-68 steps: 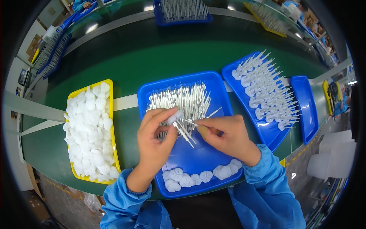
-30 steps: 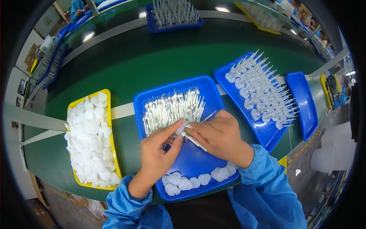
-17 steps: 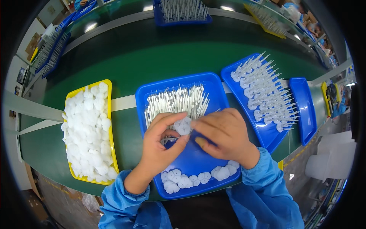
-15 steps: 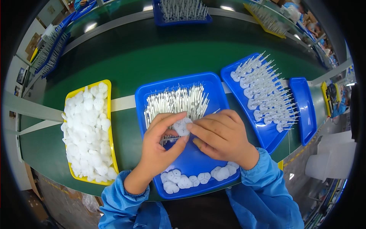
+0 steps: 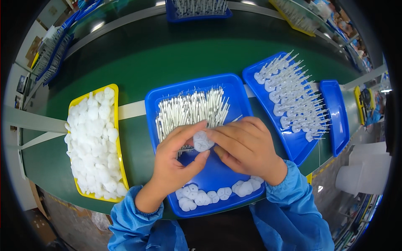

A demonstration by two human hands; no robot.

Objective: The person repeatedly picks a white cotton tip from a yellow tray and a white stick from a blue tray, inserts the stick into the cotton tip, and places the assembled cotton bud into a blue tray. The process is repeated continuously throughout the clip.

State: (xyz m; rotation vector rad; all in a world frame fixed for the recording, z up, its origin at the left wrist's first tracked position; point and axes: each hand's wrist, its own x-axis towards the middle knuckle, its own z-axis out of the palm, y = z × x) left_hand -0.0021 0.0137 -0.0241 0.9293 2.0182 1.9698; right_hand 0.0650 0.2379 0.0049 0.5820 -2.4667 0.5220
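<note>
Above the middle blue tray (image 5: 209,171), my left hand (image 5: 178,152) pinches a small white translucent disc with a petal-like pattern (image 5: 203,141) between thumb and fingers. My right hand (image 5: 247,146) is closed, its fingertips pressed to the disc's right edge; its inner fingers are partly hidden. A thin pale stick end (image 5: 237,118) shows just behind the right knuckles, and whether that hand holds it I cannot tell. Many thin white sticks (image 5: 190,106) stand packed in the tray's far part. Along its near edge lie several similar white discs (image 5: 212,196).
A yellow tray (image 5: 122,167) heaped with white discs stands at left. On the right, a blue tray (image 5: 299,154) holds rows of discs with sticks upright in them, beside another blue tray (image 5: 337,119). More stick-filled trays (image 5: 199,16) sit at the far side of the green table (image 5: 142,58).
The disc has turned between my fingers, showing its patterned face more, and sits slightly lower. My hands stay close together. The trays appear shifted a little in the view.
</note>
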